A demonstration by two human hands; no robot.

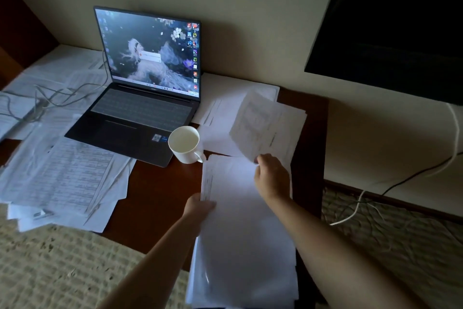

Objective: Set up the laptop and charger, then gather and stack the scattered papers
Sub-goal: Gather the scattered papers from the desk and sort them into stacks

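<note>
Dark wooden table, bare strip between laptop and near edge. Open laptop at back, charger cable tangled left over scattered papers. Gathered stack overhanging near edge, gripped by left hand. Right hand pinching a lifted sheet. White mug just beside both.

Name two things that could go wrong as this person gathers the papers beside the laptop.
1. The white mug stands right beside the sheet that the right hand is lifting; a sweep of paper or arm might knock it toward the open laptop.
2. The stack gripped by the left hand overhangs the table edge, so loose sheets could slip to the floor.
</note>
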